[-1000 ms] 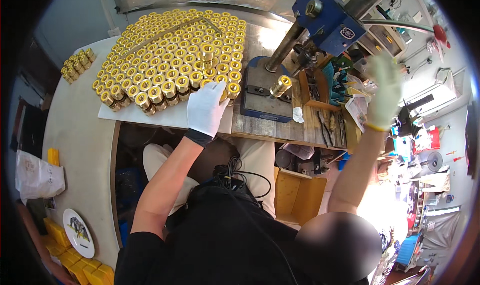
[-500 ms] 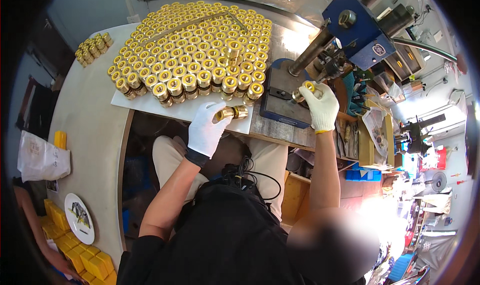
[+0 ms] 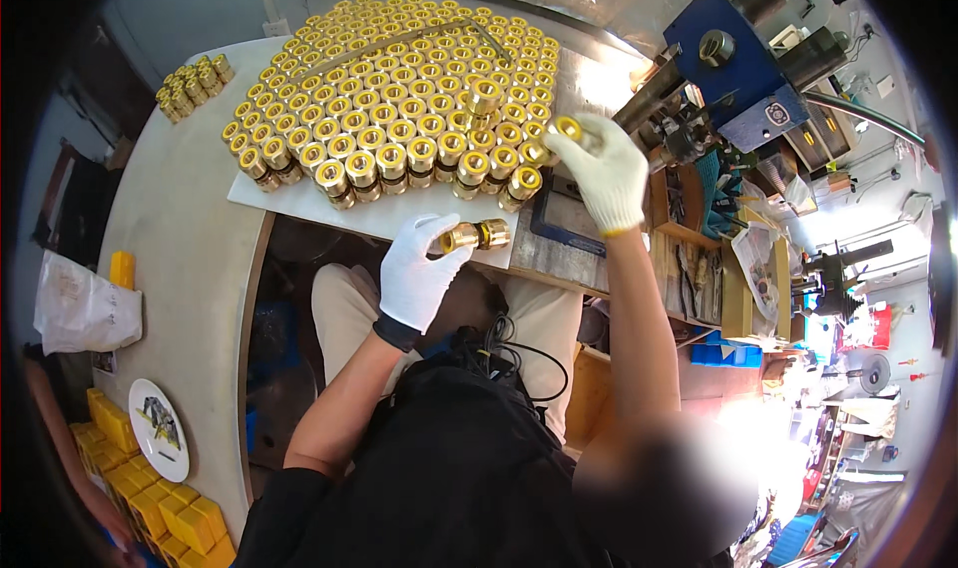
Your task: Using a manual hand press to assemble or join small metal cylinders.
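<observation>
My left hand [image 3: 419,269], in a white glove, pinches one end of a brass fitting [image 3: 489,235] that lies sideways above the near edge of the white board [image 3: 379,221]. Gloved too, my right hand [image 3: 605,169] grips a second brass fitting [image 3: 565,131], its yellow-lined opening showing at the fingertips. That hand is at the right border of a large block of upright brass fittings [image 3: 379,109]. One fitting [image 3: 484,97] stands on top of the others there. Behind and right of my right hand is a blue bench press [image 3: 733,54]; my hand partly covers its base [image 3: 571,219].
A thin metal strip [image 3: 389,44] lies across the fittings. A smaller group of fittings [image 3: 195,87] stands at far left. On the left table are a white bag [image 3: 88,303], a plate [image 3: 150,398] and yellow blocks [image 3: 190,518]. Another person's arm [image 3: 75,458] shows at lower left.
My right hand has moved left and away from me with its fitting, off the press base to the edge of the block. My left hand has barely shifted, still holding its fitting.
</observation>
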`<state>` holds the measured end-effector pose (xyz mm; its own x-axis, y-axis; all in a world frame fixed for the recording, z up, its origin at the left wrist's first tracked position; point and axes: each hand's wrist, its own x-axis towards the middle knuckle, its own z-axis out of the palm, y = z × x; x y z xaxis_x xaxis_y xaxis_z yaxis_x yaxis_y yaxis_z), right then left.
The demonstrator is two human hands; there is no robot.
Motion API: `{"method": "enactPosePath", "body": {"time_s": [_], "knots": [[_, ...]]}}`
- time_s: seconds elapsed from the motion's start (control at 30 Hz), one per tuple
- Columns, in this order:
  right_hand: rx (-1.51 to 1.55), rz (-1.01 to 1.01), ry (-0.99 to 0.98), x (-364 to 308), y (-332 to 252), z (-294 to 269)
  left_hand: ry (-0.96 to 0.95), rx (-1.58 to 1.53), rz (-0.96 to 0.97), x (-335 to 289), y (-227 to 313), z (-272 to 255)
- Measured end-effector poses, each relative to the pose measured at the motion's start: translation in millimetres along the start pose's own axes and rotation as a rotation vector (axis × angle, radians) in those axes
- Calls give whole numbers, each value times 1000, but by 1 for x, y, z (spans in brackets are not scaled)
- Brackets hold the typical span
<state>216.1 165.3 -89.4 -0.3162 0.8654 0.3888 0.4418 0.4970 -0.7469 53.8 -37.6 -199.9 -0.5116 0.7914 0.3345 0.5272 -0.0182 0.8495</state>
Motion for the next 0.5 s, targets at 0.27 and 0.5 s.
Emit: {"method": "enactPosePath", "body": {"time_s": [0.27,0.5], "knots": [[-59,-23,-81,50,8,51,43,27,95,-10,20,-17],[250,102,139,-64,27,-17,8,10,162,17,41,-9]]}}
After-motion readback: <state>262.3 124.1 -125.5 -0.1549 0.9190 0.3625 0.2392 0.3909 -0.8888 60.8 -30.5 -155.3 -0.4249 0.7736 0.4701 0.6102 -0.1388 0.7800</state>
